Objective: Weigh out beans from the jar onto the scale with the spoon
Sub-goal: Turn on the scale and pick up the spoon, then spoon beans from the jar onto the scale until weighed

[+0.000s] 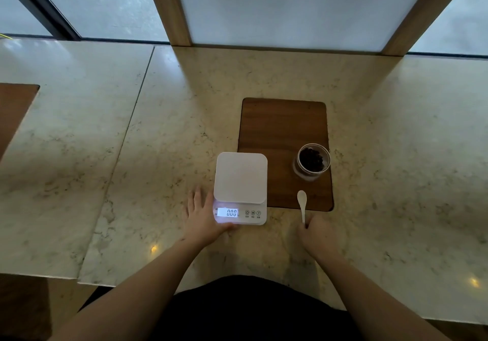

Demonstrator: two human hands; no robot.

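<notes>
White spoon (302, 204) gripped by its handle in the right hand (318, 235), left hand (202, 220) spread flat steadying the zeroed scale (240, 187), open jar (312, 161) within reach.

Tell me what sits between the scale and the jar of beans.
Nothing: in the head view only a bare strip of the wooden board separates the scale from the jar.

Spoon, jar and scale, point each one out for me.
spoon (302, 198), head view, on its bowl.
jar (312, 159), head view, on the beans inside.
scale (240, 177), head view, on its bare white platform.
</notes>
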